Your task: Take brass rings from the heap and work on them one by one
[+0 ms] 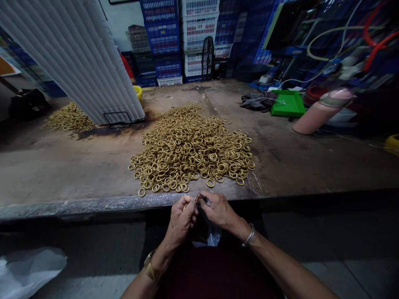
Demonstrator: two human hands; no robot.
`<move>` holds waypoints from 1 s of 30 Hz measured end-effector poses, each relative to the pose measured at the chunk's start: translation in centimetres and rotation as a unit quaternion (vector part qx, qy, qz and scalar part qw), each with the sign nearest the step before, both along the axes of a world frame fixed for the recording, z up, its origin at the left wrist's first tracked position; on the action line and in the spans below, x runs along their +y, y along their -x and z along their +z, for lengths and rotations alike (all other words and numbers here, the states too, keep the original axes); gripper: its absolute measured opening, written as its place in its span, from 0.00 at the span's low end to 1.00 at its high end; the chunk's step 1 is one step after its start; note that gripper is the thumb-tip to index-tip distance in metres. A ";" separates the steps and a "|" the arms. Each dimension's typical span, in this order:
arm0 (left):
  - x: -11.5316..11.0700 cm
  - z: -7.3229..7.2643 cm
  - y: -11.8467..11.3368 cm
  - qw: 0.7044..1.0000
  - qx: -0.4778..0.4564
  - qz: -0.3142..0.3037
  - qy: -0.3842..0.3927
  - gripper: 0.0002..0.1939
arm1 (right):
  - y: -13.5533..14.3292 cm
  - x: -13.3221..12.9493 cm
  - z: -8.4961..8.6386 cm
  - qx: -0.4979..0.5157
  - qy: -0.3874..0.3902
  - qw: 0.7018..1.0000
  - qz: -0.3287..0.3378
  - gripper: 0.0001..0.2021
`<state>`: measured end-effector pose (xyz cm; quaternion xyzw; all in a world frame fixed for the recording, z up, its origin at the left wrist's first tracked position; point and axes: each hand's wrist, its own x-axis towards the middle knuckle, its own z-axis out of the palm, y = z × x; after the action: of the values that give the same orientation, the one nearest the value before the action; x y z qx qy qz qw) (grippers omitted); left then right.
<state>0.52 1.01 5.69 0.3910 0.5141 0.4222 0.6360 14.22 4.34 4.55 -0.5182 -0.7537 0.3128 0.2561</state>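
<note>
My left hand (181,219) is closed in front of the table edge, with a brass-coloured ring (185,206) showing between its fingers. Close against it, my right hand (219,210) is pinched at the left fingertips; whatever it grips is too small and hidden to name. Just beyond both hands, a wide heap of brass-coloured rings (193,145) lies on the wooden table (280,162). A few single rings, such as one loose ring (210,182), lie at the near side of the heap.
A pale ribbed panel (84,58) leans at the left, beside a smaller ring pile (70,117). To the right are a green tray (288,103), dark gloves (257,101) and a pink cylinder (321,112). Stacked crates (199,29) stand behind. A plastic bag (31,268) lies lower left.
</note>
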 end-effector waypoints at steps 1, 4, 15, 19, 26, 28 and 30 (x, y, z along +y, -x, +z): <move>0.0 0.1 0.0 1.000 0.007 0.001 -0.002 0.16 | -0.1 -0.2 -0.1 -0.034 -0.016 0.999 0.023 0.07; 0.1 0.1 -0.2 1.000 0.019 0.008 -0.008 0.16 | -0.1 -0.5 -0.3 -0.108 -0.036 0.992 0.055 0.06; -1.0 0.2 0.4 0.999 -0.030 -0.013 0.001 0.14 | -0.1 -0.5 0.9 -0.209 -0.004 0.978 0.024 0.08; -1.5 0.6 0.5 0.989 -0.138 -0.038 0.039 0.12 | -1.7 0.8 0.4 -0.223 -0.021 0.972 -0.072 0.09; -0.4 -0.2 0.4 0.964 -0.252 0.009 0.080 0.11 | -2.4 2.8 0.4 -0.245 -0.054 0.958 -0.142 0.11; -0.3 -0.2 0.6 0.959 -0.268 0.011 0.091 0.09 | -2.2 2.9 0.3 -0.261 -0.050 0.955 -0.130 0.10; -0.2 -0.1 0.8 0.952 -0.290 0.006 0.103 0.07 | -2.0 2.9 0.2 -0.272 -0.045 0.952 -0.131 0.10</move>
<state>-0.30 0.78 5.55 0.1813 0.3508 0.4658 0.7919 16.21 7.28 4.80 -0.6661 -0.7333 0.0892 0.1031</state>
